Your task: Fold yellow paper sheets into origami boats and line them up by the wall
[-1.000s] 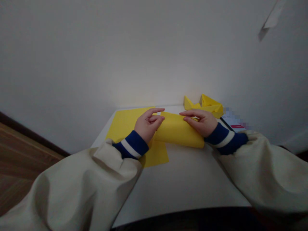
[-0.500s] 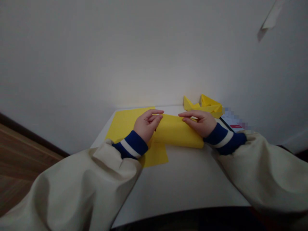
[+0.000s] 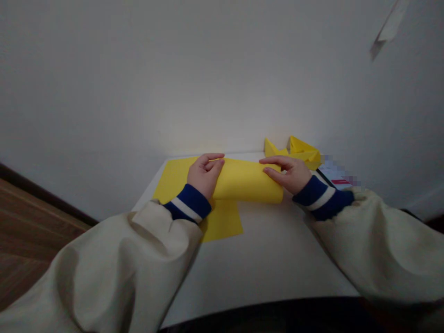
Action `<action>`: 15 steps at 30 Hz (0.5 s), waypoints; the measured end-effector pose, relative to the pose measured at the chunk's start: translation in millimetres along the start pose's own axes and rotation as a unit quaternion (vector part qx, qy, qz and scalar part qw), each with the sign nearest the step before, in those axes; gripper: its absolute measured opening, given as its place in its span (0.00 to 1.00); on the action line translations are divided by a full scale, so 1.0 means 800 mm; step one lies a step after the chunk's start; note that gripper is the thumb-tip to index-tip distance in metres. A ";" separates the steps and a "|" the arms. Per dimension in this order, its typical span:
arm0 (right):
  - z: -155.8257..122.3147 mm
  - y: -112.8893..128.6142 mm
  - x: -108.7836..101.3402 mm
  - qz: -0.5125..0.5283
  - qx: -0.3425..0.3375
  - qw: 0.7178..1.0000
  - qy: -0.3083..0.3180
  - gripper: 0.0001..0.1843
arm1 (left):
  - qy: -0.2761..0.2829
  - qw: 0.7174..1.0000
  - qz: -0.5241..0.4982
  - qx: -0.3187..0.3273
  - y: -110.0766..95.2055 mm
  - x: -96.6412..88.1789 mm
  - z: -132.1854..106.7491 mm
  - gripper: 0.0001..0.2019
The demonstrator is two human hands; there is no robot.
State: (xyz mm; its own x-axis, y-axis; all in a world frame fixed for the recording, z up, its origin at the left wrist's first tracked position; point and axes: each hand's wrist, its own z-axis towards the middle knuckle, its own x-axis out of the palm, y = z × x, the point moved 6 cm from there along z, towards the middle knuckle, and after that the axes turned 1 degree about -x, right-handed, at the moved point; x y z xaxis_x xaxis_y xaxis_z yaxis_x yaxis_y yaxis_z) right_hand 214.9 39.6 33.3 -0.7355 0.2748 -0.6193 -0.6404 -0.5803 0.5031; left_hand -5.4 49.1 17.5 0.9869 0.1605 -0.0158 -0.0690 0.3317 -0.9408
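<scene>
A sheet of yellow paper [image 3: 248, 180] is bent over on itself, with a rounded fold along its near side. At its far left corner my left hand [image 3: 204, 173] pinches the edge between thumb and fingers. My right hand [image 3: 289, 172] grips the far right part of the same sheet, thumb on top and fingers along the far edge. Under and left of my left hand lies more flat yellow paper [image 3: 173, 178], part of it [image 3: 225, 224] showing on the near side of the bent sheet.
Folded yellow paper shapes [image 3: 305, 155] stand at the back right of the white table [image 3: 270, 259], near the wall [image 3: 222, 83]. Beside them on the right lies a printed item [image 3: 335, 173], partly blurred. Brown wooden furniture [image 3: 31, 231] stands at the left.
The bent sheet has shifted a little left and away from me, its near fold now farther back. My left hand has moved left with its edge; my right hand has barely moved.
</scene>
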 end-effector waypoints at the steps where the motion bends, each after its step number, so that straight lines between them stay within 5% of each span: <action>1: 0.000 -0.004 0.001 0.000 0.015 1.000 0.003 0.15 | -0.005 1.000 -0.010 -0.006 0.001 -0.001 0.001 0.09; 11: 0.004 -0.027 0.001 0.079 0.103 0.991 -0.027 0.15 | -0.020 0.998 -0.048 -0.047 0.011 -0.002 0.003 0.06; 15: 0.003 -0.035 -0.001 0.043 0.132 0.990 -0.028 0.11 | 0.003 0.997 0.031 -0.073 0.014 -0.004 0.009 0.07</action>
State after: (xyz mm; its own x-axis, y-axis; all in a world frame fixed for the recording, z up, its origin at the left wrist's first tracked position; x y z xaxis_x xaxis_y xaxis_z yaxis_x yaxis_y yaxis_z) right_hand 232.9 57.4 20.6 -0.7964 0.2789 -0.5367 -0.6047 -0.3851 0.6971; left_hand -10.0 58.8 9.6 0.9825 0.1701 -0.0765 -0.1077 0.1824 -0.9773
